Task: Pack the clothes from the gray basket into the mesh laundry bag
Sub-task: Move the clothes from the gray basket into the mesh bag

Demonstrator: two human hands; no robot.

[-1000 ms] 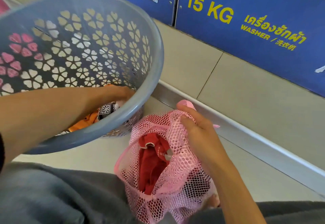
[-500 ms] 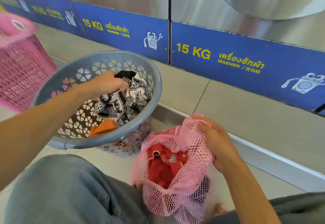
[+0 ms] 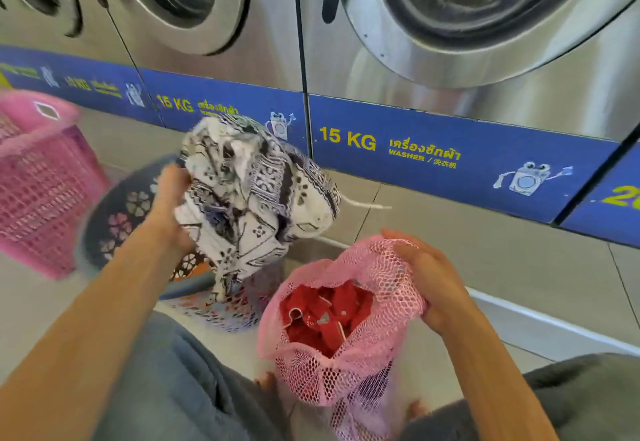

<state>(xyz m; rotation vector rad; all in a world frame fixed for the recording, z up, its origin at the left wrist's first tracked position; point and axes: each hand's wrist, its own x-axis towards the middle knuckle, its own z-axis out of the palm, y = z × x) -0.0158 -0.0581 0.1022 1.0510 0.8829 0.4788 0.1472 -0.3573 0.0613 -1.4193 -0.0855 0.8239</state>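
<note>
My left hand grips a bunched black-and-white patterned garment and holds it in the air above the gray basket, which stands on the floor with flower-shaped holes in its wall. An orange garment shows low inside the basket. To the right, my right hand holds up the rim of the pink mesh laundry bag, whose mouth gapes upward. A red garment lies inside the bag. The patterned garment hangs up and left of the bag's mouth.
A pink plastic basket stands at the far left. Steel washing machines with blue "15 KG" panels line the back, above a tiled step. My knees in gray trousers flank the bag.
My left hand has pulled the patterned garment out of the gray basket and raised it to the right. The right hand keeps the bag's rim. The view has tilted up.
</note>
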